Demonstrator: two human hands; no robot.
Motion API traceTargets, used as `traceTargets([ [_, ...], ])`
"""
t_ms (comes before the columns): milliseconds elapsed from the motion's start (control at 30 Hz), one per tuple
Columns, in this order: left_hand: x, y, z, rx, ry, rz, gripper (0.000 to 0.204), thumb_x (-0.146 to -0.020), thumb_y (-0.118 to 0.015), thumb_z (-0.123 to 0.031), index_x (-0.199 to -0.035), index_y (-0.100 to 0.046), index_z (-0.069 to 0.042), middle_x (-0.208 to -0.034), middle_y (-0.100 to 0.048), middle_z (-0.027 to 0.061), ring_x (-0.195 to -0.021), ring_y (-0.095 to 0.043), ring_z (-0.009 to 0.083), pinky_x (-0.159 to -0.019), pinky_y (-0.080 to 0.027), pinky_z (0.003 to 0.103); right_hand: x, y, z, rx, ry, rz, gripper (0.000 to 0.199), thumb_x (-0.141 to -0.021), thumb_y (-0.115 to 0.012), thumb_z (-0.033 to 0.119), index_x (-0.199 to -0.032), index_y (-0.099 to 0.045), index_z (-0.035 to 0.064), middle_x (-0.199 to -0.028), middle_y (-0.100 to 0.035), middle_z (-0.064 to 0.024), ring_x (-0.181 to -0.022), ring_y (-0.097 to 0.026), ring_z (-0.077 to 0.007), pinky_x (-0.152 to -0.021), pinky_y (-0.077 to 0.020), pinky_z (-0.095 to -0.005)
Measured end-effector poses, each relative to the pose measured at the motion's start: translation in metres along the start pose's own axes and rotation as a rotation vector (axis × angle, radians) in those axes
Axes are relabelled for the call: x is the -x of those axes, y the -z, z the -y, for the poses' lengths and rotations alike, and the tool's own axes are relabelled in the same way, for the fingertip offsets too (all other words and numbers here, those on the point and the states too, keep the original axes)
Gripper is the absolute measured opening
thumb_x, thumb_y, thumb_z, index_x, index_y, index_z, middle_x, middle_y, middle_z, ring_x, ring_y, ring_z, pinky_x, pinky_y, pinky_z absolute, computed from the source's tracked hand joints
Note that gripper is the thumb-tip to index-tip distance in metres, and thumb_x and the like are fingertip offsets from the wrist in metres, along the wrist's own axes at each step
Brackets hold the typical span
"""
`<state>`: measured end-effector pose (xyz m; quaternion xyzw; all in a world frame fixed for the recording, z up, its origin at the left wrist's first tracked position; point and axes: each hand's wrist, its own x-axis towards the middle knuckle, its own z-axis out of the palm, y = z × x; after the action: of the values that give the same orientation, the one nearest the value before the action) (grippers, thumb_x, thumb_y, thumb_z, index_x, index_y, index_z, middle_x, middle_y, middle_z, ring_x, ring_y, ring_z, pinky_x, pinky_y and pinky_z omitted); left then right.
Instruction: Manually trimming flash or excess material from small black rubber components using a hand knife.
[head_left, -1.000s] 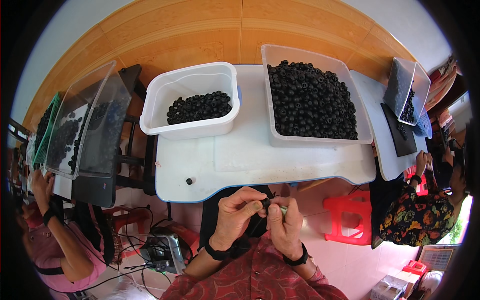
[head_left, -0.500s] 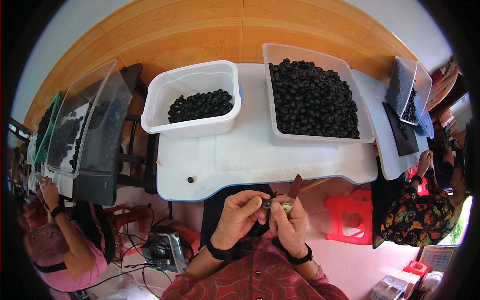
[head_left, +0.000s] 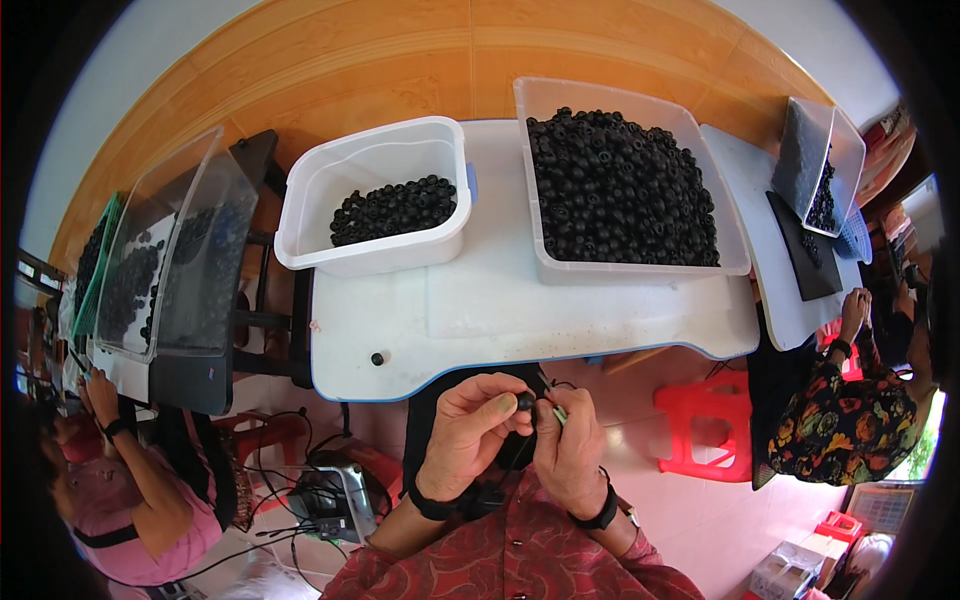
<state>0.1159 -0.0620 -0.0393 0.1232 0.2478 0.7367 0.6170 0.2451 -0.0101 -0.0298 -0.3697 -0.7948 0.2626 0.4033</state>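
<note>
My left hand (head_left: 460, 440) pinches a small black round piece (head_left: 525, 400) between thumb and fingertips, in front of my chest. Close beside it, my right hand (head_left: 572, 455) is closed round the pale green handle of a small knife (head_left: 560, 414). The blade is hard to make out against the dark background. Past the hands, a white tub (head_left: 372, 262) on the table holds a layer of similar black pieces. To its right, a translucent bin (head_left: 635, 272) is heaped with many more. One loose black piece (head_left: 377, 359) lies near the table's front left corner.
The white table (head_left: 480, 320) has a blue curved front edge. A red stool (head_left: 705, 425) stands to the right, and cables (head_left: 270, 490) trail at lower left. Co-workers sit on both sides: a pink top (head_left: 160, 500) at left, a flowered top (head_left: 830, 430) at right.
The knife has turned: its reddish-brown blade pointed up and away before, and now mostly the handle shows. My right hand has rolled over it, and the black piece has shifted slightly left.
</note>
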Motion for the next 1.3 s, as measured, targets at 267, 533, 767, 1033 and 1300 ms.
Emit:
traceTargets([
  [267,0.003,-0.009,-0.001,-0.106,-0.095,-0.037,0.018,-0.088,-0.061,-0.003,-0.106,-0.061,0.002,-0.105,-0.061,0.0139,-0.083,-0.063,0.0198,-0.071,-0.054,0.032,0.003,-0.004,-0.003,0.218,0.155,-0.061,0.035,-0.074,-0.068,-0.001,-0.108,-0.062,0.0006,-0.079,-0.054,-0.0082,-0.064,-0.057,-0.0234,-0.052,-0.0455,-0.033],
  [533,0.002,-0.009,-0.001,-0.087,-0.155,0.041,0.02,-0.087,-0.062,0.0,-0.107,-0.061,0.002,-0.103,-0.061,0.0107,-0.09,-0.064,0.02,-0.076,-0.057,0.033,0.003,-0.006,-0.003,0.254,0.216,-0.082,0.038,-0.07,-0.068,-0.003,-0.107,-0.063,-0.0024,-0.079,-0.054,-0.0086,-0.065,-0.057,-0.0212,-0.053,-0.0457,-0.031],
  [767,0.003,-0.006,0.001,-0.092,-0.159,0.03,0.02,-0.086,-0.063,0.0,-0.106,-0.062,0.002,-0.106,-0.06,0.0111,-0.092,-0.063,0.02,-0.076,-0.057,0.033,0.002,-0.008,-0.005,0.256,0.218,-0.09,0.037,-0.07,-0.068,-0.003,-0.107,-0.063,-0.0025,-0.078,-0.053,-0.0086,-0.065,-0.057,-0.0209,-0.052,-0.0457,-0.0309],
  [1033,0.004,-0.007,0.003,-0.123,-0.161,-0.035,0.017,-0.085,-0.064,-0.002,-0.103,-0.063,0.001,-0.106,-0.058,0.0122,-0.084,-0.063,0.0223,-0.07,-0.055,0.033,0.004,-0.007,-0.002,0.214,0.151,-0.035,0.04,-0.07,-0.065,-0.009,-0.109,-0.061,-0.0027,-0.084,-0.055,-0.0135,-0.071,-0.06,-0.0281,-0.055,-0.0485,-0.0351],
  [1300,0.003,-0.005,0.004,-0.102,-0.167,0.006,0.018,-0.085,-0.063,0.004,-0.104,-0.062,0.002,-0.104,-0.057,0.009,-0.09,-0.063,0.019,-0.075,-0.058,0.033,0.003,-0.009,-0.005,0.248,0.192,-0.068,0.039,-0.069,-0.068,-0.004,-0.108,-0.062,-0.0018,-0.081,-0.054,-0.0106,-0.067,-0.058,-0.0241,-0.052,-0.0465,-0.033],
])
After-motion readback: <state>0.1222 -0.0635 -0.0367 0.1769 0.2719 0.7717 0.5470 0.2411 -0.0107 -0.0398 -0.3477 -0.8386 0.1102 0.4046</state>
